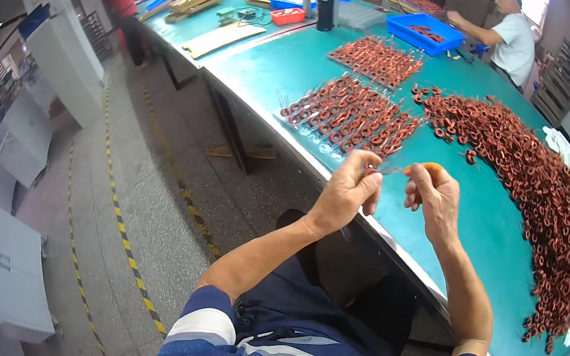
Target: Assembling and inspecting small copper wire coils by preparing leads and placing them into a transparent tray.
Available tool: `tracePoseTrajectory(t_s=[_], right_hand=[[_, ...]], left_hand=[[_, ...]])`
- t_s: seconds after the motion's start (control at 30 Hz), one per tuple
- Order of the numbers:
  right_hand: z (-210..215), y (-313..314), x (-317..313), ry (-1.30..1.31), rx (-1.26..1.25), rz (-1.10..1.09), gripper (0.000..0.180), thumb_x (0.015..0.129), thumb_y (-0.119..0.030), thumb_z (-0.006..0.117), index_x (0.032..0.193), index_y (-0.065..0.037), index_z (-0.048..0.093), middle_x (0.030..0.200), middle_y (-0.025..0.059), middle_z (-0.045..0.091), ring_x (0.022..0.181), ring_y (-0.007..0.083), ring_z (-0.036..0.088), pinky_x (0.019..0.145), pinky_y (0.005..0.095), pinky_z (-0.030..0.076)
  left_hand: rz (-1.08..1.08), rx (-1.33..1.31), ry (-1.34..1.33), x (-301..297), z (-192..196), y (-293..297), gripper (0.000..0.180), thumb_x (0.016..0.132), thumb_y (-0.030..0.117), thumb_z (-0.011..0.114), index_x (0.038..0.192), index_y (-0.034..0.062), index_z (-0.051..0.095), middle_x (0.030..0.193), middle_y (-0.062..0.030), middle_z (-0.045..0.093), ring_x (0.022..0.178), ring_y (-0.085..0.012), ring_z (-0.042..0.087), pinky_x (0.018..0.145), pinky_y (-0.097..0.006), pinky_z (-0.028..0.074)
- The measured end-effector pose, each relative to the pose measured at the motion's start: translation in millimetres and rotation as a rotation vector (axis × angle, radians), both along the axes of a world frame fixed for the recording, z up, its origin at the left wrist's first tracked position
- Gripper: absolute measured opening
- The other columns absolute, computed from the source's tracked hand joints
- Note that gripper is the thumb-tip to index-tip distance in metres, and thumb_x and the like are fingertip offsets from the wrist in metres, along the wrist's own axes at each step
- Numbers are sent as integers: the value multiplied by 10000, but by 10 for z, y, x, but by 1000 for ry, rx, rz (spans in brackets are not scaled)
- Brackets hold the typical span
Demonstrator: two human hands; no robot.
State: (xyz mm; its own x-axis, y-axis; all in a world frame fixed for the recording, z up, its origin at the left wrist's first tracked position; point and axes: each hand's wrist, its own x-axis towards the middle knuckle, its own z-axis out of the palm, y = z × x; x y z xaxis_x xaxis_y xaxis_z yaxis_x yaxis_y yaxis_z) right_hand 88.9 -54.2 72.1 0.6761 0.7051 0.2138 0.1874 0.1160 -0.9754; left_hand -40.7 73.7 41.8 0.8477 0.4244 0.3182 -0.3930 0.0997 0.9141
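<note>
My left hand point(346, 190) is closed in a pinch on a small reddish-brown ring-shaped coil point(371, 168), mostly covered by the fingers. Thin wire leads point(393, 170) stretch from it toward my right hand point(435, 197), whose thumb and forefinger are pinched at their end. Something orange covers a fingertip of that hand. Both hands hover over the front edge of the green table. Just beyond them lies a clear tray point(331, 149) filled with rows of similar coils point(356, 113), their wire ends sticking up. To the right spreads a large heap of loose coils point(527, 173).
Another batch of coils in rows point(376, 60) lies farther back. Beyond it stand a blue bin point(424, 34), a black bottle point(325, 8) and a red basket point(287, 16). A white cloth point(559, 145) lies behind the heap. A co-worker point(513, 43) sits across the table.
</note>
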Motion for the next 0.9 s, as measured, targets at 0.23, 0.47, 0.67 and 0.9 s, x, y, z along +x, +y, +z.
tracePoseTrajectory(t_s=[0.23,0.47,0.67,0.9], right_hand=[[0,9,-83,192,-5,199,279,933,-287,628,867,-16,629,681,34,586,508,90,516,469,211,404],[-12,-44,51,459,-72,282,247,907,-257,661,912,-11,637,699,7,590,561,66,532,514,204,406],[-99,-12,129,569,-170,361,234,903,-236,659,922,-4,638,718,2,575,578,60,513,525,199,397],[32,33,-87,-48,-94,7,182,868,-168,661,832,8,628,591,18,563,483,68,490,430,224,372]], left_hand=[[267,760,-33,150,47,95,164,958,119,549,1063,17,472,708,-89,565,613,-184,564,563,-325,450],[-95,931,104,42,382,280,235,934,167,597,1091,25,498,831,-113,561,779,-207,577,702,-344,459],[-132,1164,135,32,445,321,268,858,142,675,1044,18,527,860,-144,573,810,-303,592,722,-389,473],[62,663,151,170,157,253,238,883,119,676,990,3,498,817,-87,596,680,-196,622,634,-309,503]])
